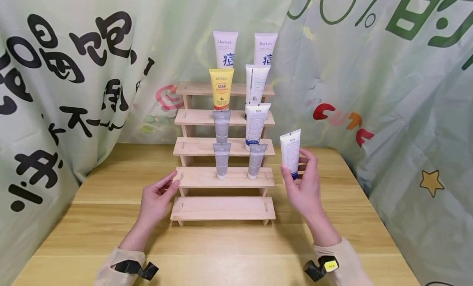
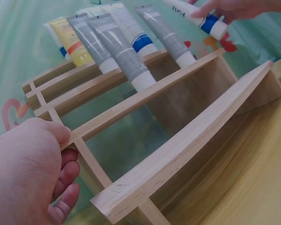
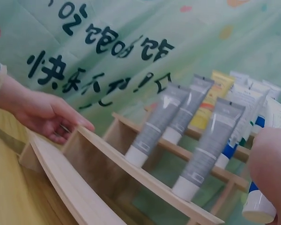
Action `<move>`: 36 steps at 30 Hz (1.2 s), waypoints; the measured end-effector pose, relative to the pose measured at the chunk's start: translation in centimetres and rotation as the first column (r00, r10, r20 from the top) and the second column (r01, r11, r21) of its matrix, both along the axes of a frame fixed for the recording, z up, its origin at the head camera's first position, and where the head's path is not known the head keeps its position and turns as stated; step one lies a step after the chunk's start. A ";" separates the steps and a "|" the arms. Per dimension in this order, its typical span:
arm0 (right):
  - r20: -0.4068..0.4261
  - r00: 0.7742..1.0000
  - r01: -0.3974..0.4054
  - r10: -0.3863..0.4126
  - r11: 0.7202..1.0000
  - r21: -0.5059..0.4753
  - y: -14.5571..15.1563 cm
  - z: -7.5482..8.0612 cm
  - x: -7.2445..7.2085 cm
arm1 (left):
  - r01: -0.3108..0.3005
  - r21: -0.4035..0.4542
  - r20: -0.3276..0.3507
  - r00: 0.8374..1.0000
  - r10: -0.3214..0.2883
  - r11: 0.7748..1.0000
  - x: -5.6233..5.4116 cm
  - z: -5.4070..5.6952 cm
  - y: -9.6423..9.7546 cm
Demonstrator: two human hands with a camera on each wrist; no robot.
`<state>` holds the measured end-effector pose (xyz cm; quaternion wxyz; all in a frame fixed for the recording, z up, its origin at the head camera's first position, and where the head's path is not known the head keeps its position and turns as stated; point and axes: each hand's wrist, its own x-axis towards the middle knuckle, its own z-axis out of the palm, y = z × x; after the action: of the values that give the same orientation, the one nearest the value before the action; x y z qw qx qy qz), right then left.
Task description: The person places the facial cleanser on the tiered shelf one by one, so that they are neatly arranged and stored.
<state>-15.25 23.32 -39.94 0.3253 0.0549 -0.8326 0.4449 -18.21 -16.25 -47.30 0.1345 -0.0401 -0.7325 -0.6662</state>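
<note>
My right hand (image 1: pixel 304 183) holds a white squeeze tube (image 1: pixel 290 150) with a blue band and white cap, upright and tilted slightly, to the right of a stepped wooden rack (image 1: pixel 221 214). My left hand (image 1: pixel 159 197) pinches the left end of the rack's second step from the bottom; in the left wrist view the thumb lies on top and the fingers curl below. Two grey tubes (image 1: pixel 221 161) stand on that step. The step above carries another grey tube (image 1: pixel 221 126) and a white tube with a blue band (image 1: pixel 256 124).
Higher up stand a yellow tube (image 1: pixel 221 89), a white tube (image 1: pixel 256 85) and two white tubes with blue lettering (image 1: pixel 225 48). The bottom step bears no tube. The rack stands on a wooden table (image 1: pixel 229 257) before a printed curtain (image 1: pixel 399 93).
</note>
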 end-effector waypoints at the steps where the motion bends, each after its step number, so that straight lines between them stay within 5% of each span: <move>1: 0.004 1.000 -0.010 0.010 1.000 -0.010 -0.2 0.1 0.2 | 0.000 -0.001 0.002 1.000 0.000 1.000 0.0 0.0 0.0; 22: -0.087 0.993 -0.095 0.081 0.980 -0.176 -4.9 -1.2 3.3 | 0.007 -0.045 -0.018 1.000 -0.008 0.999 -0.1 0.0 -0.1; 36: -0.148 0.989 -0.065 0.026 0.964 -0.259 -7.7 -3.5 3.7 | 0.002 -0.039 -0.009 1.000 -0.003 0.999 -0.2 -0.1 -0.1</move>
<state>-11.51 15.64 -43.45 0.3784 0.0622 -0.7391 0.5537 -18.38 -16.32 -47.43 0.1362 -0.0468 -0.7447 -0.6517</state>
